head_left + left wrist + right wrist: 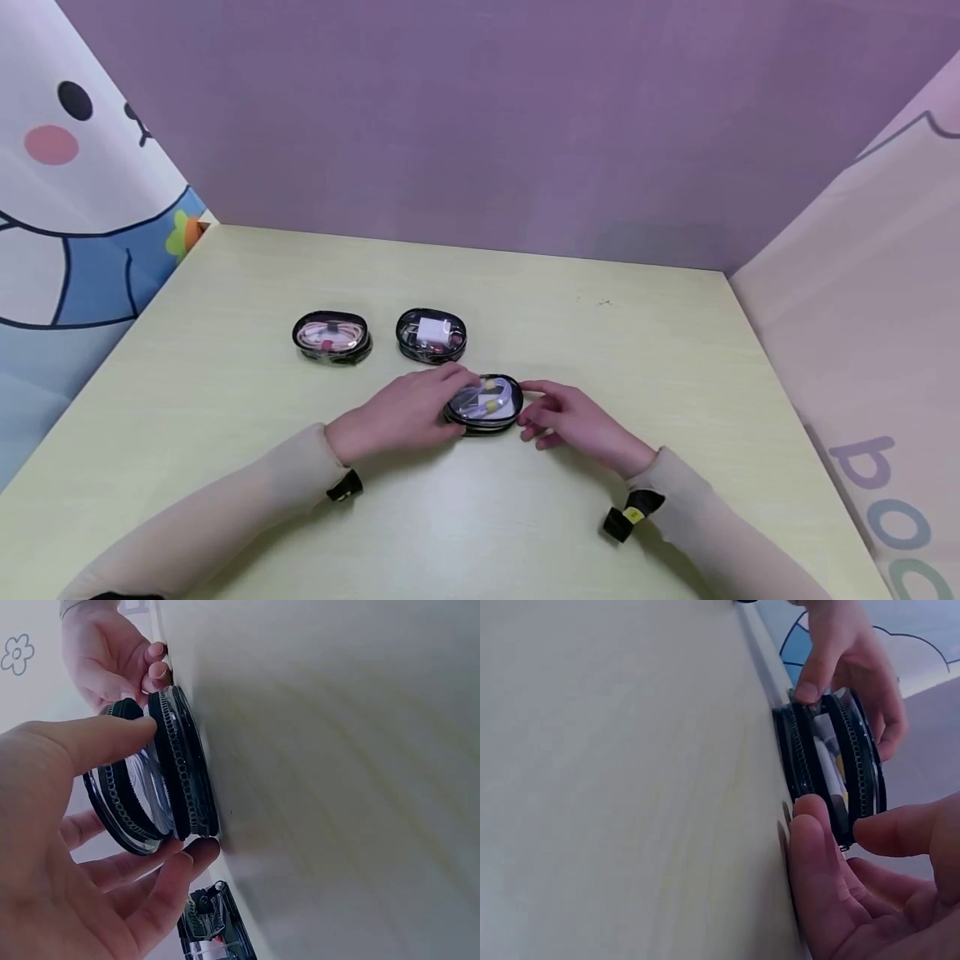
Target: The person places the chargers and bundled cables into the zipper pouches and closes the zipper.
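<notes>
A small oval clear pouch [486, 404] with black edging and a black zipper lies on the table, a coiled pale cable with yellow bits inside. Its zipper tracks stand apart along the side in both wrist views, with the coil [146, 784] showing in the gap. My left hand [408, 408] grips the pouch's left end, thumb on the near side and fingers round the far side. At the other end is my right hand [573, 421], its index finger [896, 831] extended and touching the pouch near the zipper end. Other right fingertips stay close to the tabletop.
Two similar oval pouches sit farther back: one with a pinkish coiled cable [330, 337] at left, one with a white block [432, 335] just behind my left hand. A purple panel [480, 125] rises behind the pale table [645, 350], with printed side panels left and right.
</notes>
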`<action>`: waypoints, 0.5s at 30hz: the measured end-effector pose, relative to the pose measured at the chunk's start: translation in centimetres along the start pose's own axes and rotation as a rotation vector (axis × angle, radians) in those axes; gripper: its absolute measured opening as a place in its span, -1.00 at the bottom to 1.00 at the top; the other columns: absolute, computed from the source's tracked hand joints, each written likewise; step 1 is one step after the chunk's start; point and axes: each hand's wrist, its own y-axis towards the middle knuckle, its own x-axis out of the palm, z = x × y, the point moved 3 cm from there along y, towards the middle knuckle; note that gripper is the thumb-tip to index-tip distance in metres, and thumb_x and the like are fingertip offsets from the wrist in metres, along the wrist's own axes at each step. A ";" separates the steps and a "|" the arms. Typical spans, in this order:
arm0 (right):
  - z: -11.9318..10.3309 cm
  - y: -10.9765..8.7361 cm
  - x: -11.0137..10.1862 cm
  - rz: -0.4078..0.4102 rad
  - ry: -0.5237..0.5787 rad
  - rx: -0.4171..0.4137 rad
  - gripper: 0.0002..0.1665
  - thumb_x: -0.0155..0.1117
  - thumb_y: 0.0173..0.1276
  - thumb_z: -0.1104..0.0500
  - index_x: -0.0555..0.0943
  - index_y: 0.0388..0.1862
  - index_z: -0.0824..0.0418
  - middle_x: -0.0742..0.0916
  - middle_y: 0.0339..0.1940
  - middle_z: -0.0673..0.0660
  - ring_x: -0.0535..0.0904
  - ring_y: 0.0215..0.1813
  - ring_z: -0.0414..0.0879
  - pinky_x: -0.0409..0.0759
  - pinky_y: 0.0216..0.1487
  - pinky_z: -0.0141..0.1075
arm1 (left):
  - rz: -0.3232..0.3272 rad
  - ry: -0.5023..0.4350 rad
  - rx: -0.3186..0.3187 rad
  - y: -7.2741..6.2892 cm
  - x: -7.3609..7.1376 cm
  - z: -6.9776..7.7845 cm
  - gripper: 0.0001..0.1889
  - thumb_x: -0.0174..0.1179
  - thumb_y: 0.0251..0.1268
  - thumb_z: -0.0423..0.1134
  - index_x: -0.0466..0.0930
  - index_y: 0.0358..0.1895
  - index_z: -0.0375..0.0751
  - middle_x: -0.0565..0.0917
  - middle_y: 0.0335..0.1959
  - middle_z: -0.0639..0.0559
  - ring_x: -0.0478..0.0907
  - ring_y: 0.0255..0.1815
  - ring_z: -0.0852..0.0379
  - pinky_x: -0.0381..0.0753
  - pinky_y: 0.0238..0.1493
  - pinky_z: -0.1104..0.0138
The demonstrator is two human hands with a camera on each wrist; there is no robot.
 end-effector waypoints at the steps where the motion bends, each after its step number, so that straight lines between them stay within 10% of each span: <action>1: 0.0 0.2 0.1 0.005 -0.020 0.003 -0.43 0.05 0.55 0.30 0.28 0.49 0.27 0.70 -0.11 0.27 0.70 -0.13 0.06 0.70 -0.14 -0.13 | 0.003 0.010 0.005 0.0 0.0 0.0 -0.39 0.41 0.13 -0.08 0.47 0.29 0.01 0.52 0.17 0.06 0.60 -0.02 0.08 0.61 -0.04 0.16; 15: -0.3 1.3 0.5 0.115 -0.191 -0.054 -0.94 0.13 0.48 0.36 0.54 -0.14 0.35 0.70 -0.36 0.21 0.68 -0.44 -0.02 0.70 -0.40 -0.21 | 0.004 0.093 0.095 -0.1 0.0 -0.3 -0.60 0.41 0.12 -0.16 0.55 0.05 0.11 0.49 0.20 0.05 0.61 -0.16 0.08 0.62 -0.32 0.21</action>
